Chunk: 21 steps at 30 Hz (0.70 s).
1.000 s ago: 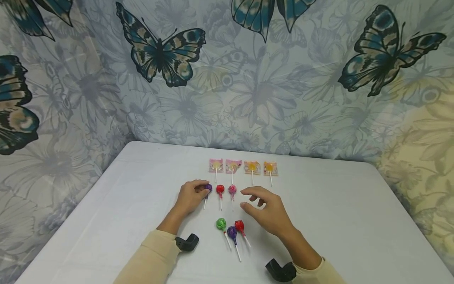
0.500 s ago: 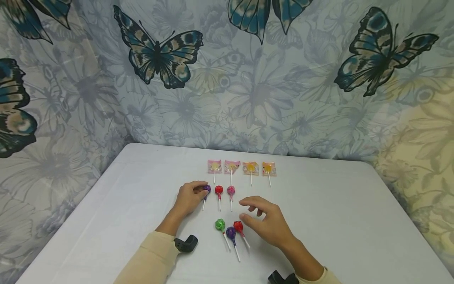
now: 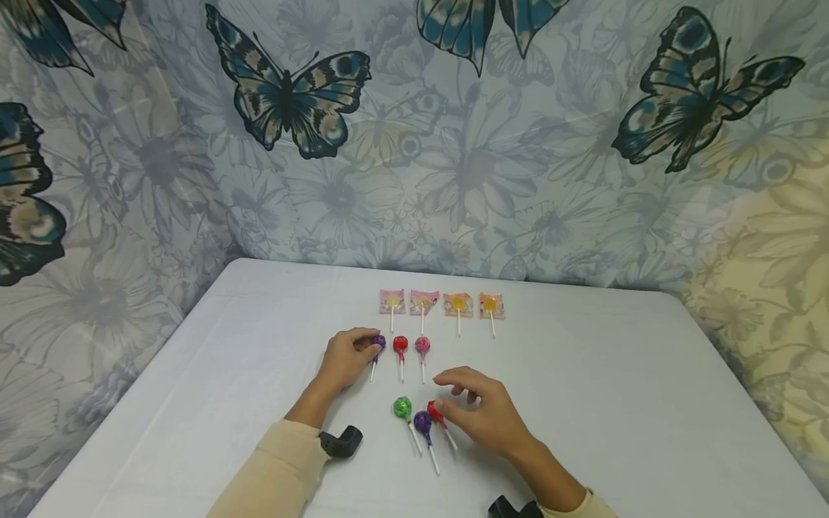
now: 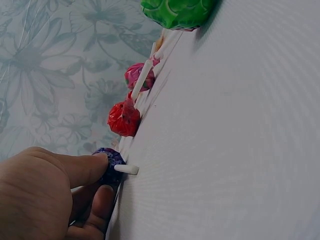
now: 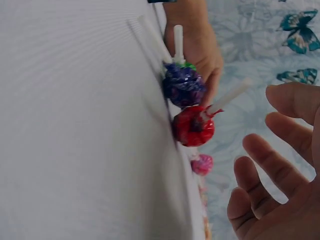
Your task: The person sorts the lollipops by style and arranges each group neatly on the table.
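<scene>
My left hand [image 3: 345, 357] pinches the head of a purple lollipop [image 4: 111, 159] between thumb and fingers, at the left end of the middle row. Beside it in that row lie a red lollipop [image 3: 401, 344] and a pink lollipop [image 3: 423, 346]. Closer to me are a green lollipop [image 3: 403, 408], a second purple lollipop [image 3: 423, 421] and a second red lollipop [image 5: 194, 126]. Over that red one hovers my right hand [image 3: 486, 408], thumb and fingers apart and holding nothing; in the head view its thumb overlaps the candy.
Several flat wrapped lollipops [image 3: 458, 305] form a row toward the back of the white table [image 3: 583, 360]. Behind the table hangs a butterfly-patterned cloth [image 3: 473, 173]. Black wrist cameras [image 3: 341, 442] sit at both sleeves.
My right hand has come down toward me, from beside the pink lollipop to the nearer red one. The left hand keeps its hold on the purple lollipop in the same place.
</scene>
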Tool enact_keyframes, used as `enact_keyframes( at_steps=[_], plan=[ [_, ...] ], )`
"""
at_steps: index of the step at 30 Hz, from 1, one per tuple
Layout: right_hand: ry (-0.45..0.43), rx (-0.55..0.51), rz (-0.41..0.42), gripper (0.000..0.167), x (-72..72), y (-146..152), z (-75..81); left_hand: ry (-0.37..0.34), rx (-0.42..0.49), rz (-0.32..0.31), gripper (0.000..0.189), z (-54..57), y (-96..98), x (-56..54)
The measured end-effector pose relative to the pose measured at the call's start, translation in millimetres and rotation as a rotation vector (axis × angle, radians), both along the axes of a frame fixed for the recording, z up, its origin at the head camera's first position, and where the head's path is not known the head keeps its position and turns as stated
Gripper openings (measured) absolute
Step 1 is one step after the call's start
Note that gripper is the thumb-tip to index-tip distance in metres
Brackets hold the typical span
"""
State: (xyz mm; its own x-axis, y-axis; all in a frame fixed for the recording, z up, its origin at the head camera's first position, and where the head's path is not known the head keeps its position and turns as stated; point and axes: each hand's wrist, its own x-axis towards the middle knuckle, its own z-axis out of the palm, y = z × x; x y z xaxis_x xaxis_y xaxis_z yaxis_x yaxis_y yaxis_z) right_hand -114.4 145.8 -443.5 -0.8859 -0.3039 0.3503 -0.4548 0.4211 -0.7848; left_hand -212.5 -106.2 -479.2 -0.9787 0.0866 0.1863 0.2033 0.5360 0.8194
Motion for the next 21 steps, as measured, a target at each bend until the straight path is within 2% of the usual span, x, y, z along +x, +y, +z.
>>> enact_keyframes(
  at_steps=[6,13,21],
  plan=[
    [0.003,0.014,0.016,0.023,-1.0,0.4,-8.7,-0.002,0.002,-0.002,0.026,2.4,0.2,-0.3],
    [-0.073,0.106,0.001,0.029,-0.7,1.6,-13.7,-0.001,0.002,-0.002,0.026,1.9,-0.5,-1.0],
    [-0.086,0.217,0.029,0.035,-0.4,0.7,-18.1,0.007,0.004,-0.009,0.026,1.4,-0.4,0.1]
  ],
)
